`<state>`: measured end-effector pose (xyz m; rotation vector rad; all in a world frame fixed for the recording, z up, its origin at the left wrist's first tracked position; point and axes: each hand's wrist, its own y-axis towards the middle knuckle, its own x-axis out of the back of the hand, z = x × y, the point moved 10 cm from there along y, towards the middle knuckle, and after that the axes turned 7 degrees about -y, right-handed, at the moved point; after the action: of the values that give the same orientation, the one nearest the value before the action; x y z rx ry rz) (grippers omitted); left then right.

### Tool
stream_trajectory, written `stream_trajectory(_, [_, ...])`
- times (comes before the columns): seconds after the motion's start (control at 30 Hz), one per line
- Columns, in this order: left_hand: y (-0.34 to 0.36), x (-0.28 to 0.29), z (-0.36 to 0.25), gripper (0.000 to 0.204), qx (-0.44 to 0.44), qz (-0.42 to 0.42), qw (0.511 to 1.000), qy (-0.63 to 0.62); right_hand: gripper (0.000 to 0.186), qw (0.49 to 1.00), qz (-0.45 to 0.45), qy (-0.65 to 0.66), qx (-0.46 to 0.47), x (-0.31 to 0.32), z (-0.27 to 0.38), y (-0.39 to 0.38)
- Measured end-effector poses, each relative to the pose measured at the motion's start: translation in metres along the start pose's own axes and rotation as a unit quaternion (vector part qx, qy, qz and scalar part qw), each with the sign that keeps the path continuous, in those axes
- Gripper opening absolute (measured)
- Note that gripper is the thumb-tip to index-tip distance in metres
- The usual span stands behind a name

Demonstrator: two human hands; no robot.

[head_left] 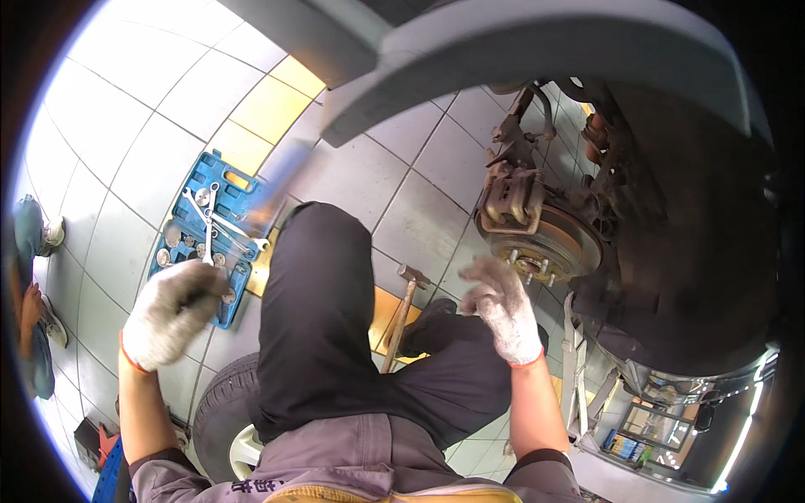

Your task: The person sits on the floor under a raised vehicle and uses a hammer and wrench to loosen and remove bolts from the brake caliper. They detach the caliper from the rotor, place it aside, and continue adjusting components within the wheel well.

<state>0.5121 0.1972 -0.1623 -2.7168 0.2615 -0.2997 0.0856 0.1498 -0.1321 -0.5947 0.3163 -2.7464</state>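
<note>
My left hand (170,317), in a whitish work glove, is smeared by motion beside the near side of a blue tool case (225,314). Its fingers are too blurred to read. Combination wrenches (210,222) and round metal sockets (173,235) lie in the case. Over its far right edge is a blurred blue and orange streak (281,183) whose kind I cannot make out. My right hand (501,310), gloved too, has its fingers apart and nothing visible in them. It is nearest to the wheel hub and brake disc (579,245), with the brake caliper (513,197) beyond.
A hammer (407,310) leans by my bent leg (319,293). A tyre (220,415) lies at my lower left. The car's fender (537,42) arches overhead, beside the dark wheel well (688,251). Another person's legs (33,243) are at far left.
</note>
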Motion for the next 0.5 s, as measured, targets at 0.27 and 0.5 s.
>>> stream_trajectory(0.27, [0.072, -0.257, -0.167, 0.015, -0.337, 0.244, 0.900, 0.128, 0.049, 0.984, -0.118, 0.059, 0.119, 0.076, 0.101, 0.002])
stream_trajectory(0.5, [0.172, -0.353, -0.191, 0.027, -0.303, 0.336, 0.878, 0.159, 0.036, 0.935, -0.279, -0.192, 0.104, 0.173, 0.137, 0.050])
